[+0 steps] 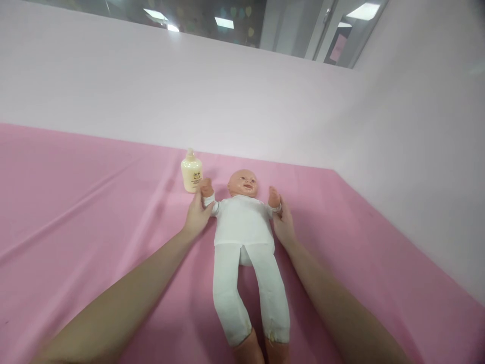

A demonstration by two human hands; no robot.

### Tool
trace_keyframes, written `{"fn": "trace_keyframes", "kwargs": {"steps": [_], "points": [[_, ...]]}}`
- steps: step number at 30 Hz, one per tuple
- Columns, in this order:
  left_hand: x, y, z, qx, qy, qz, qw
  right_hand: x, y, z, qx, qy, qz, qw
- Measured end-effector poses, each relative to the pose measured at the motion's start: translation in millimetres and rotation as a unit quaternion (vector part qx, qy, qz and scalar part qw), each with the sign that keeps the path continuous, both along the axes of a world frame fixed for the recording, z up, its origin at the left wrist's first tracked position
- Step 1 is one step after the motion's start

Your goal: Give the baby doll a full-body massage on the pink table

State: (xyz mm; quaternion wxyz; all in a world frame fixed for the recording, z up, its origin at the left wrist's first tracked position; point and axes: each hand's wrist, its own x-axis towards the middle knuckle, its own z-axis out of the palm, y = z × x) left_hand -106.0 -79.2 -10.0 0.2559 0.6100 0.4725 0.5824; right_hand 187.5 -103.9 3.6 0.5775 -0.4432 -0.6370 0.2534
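On pink sheet, left hand and right hand each closed around doll forearms; bottle label unreadable.

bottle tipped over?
No, the bottle stands upright on the pink sheet, beside the doll whose arms the left hand and right hand hold.

Two bare forearms, no sleeves, hands without rings or gloves
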Motion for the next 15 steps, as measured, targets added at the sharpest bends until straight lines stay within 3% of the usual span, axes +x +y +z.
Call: {"fn": "trace_keyframes", "kwargs": {"steps": [4,6,10,15], "points": [[6,-2,-3.0,0.053,0.222,-0.045,0.973,3,6,-13.1,0.042,-0.109,0.02,0.993],[9,-3,-4.9,0.072,0.29,-0.049,0.953,5,9,-16.6,0.056,-0.14,0.027,0.988],[10,-5,-6.1,0.074,0.333,-0.041,0.939,5,11,-17.6,0.054,-0.16,0.03,0.985],[10,-6,-3.2,0.065,0.323,-0.048,0.943,4,9,-15.0,0.043,-0.161,0.027,0.986]]}}
